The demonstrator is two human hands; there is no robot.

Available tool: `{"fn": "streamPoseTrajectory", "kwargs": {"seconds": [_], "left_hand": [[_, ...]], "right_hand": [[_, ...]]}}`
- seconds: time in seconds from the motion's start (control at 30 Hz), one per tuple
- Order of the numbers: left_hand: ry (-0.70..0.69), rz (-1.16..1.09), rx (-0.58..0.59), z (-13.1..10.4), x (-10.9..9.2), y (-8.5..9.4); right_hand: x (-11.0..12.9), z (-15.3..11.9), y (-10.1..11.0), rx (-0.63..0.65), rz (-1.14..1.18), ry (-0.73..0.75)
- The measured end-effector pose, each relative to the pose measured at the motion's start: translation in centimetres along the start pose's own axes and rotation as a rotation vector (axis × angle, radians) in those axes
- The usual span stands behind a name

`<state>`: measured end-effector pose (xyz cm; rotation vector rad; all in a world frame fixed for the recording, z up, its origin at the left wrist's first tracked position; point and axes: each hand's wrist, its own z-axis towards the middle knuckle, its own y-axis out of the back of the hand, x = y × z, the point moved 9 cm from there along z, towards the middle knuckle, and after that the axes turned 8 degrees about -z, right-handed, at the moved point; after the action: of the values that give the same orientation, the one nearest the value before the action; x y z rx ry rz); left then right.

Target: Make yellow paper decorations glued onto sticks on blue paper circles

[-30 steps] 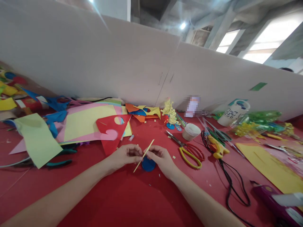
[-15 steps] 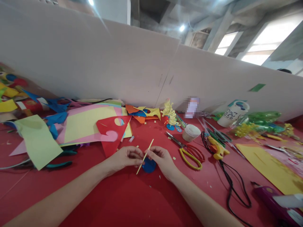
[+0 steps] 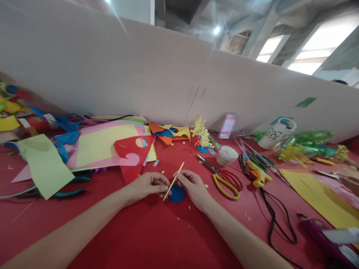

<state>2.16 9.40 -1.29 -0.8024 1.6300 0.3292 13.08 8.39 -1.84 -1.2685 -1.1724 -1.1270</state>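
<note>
A thin yellow paper strip (image 3: 174, 181) slants between my two hands above the red table. My left hand (image 3: 153, 186) pinches it near its lower end. Closer to the upper end, my right hand (image 3: 190, 184) holds the same strip between thumb and fingers. Just below it on the table lies a blue paper disc (image 3: 177, 194), partly covered by the fingertips. To the right of my right hand rest scissors (image 3: 226, 184) with red and yellow handles, their blades apart. A red paper piece (image 3: 131, 155) with cut-out holes lies beyond my left hand.
Pink and yellow sheets (image 3: 103, 145) lie at the back left, with teal-handled pliers (image 3: 70, 193) nearby. A white cup (image 3: 226, 155), a yellow glue gun (image 3: 259, 175) with a black cord, a purple tool (image 3: 322, 235) and orange-yellow sheets (image 3: 319, 194) occupy the right. A white partition (image 3: 134, 71) stands behind.
The strip has shifted slightly up and to the right, with my right hand moving a little the same way. Both hands keep hold of it. The blue disc stays in place.
</note>
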Motion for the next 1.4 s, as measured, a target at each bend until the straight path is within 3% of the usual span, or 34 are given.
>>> {"fn": "streamPoseTrajectory", "kwargs": {"seconds": [0.87,1.4], "left_hand": [[-0.013,0.102,0.1,-0.5,-0.5,-0.9],[-0.031,0.113,0.09,-0.1,-0.1,-0.6]], "right_hand": [[-0.1,0.0,0.2,-0.005,0.015,-0.004],[-0.2,0.0,0.2,-0.001,0.002,0.011]]}}
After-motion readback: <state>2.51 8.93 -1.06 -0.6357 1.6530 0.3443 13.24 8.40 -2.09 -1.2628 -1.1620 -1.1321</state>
